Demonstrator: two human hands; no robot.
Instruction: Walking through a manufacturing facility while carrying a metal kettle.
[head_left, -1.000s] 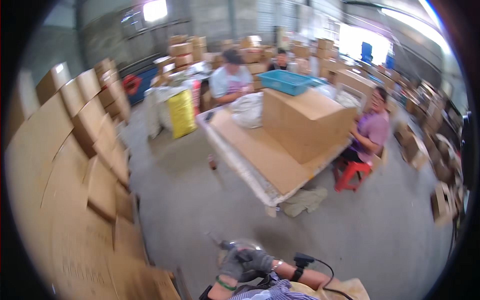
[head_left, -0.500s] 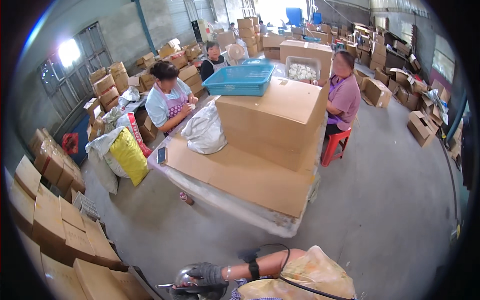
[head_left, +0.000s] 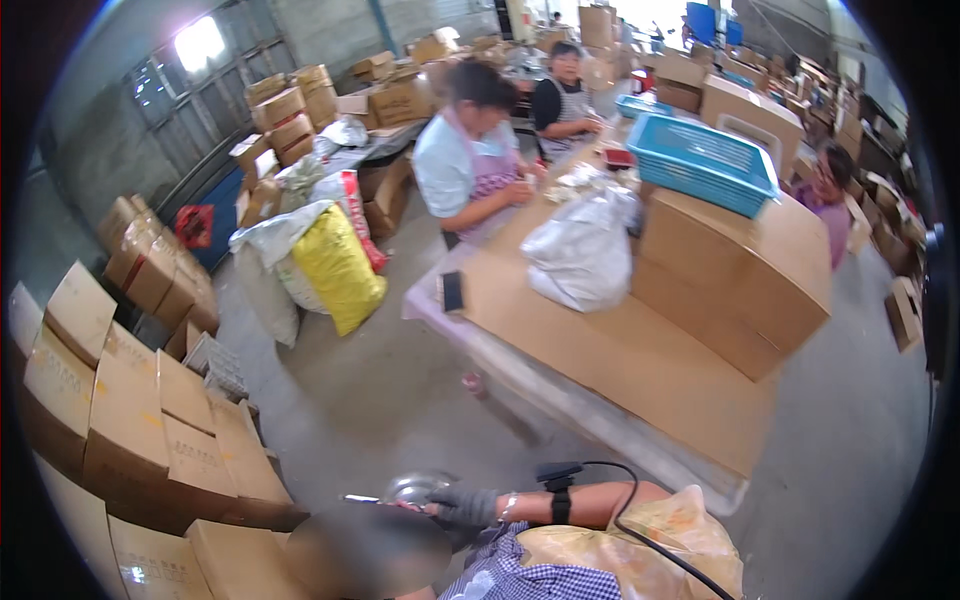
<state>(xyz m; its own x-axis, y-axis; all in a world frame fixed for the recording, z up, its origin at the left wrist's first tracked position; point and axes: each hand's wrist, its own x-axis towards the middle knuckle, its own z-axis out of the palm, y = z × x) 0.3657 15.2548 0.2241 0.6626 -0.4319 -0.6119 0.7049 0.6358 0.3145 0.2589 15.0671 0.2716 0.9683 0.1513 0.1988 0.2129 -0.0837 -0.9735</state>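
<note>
My right hand (head_left: 465, 507), in a grey glove, is closed on a shiny, round metal thing (head_left: 420, 488), like a small bowl. A thin, light-tipped piece (head_left: 362, 498) sticks out to its left; I cannot tell whether it belongs to it. Below lies a dark, smeared shape (head_left: 370, 550), probably my left hand in its glove, with a bit of bare skin at the lower edge. Its fingers cannot be made out. A black band (head_left: 560, 505) with a cable circles my right forearm. My yellowish sleeve (head_left: 650, 540) and checked apron (head_left: 560, 570) show beside it.
Ahead stands a cardboard-covered table (head_left: 600, 360) with a white sack (head_left: 580, 250), a large carton (head_left: 720, 280), a blue basket (head_left: 700, 160) and a phone (head_left: 453, 291). Several people sit around it. Stacked cartons (head_left: 130, 400) line the left; beyond them stand full sacks (head_left: 335, 265).
My view has turned left, so the table and people have shifted right. My right hand keeps the metal thing. The dark shape below it has become larger and smeared.
</note>
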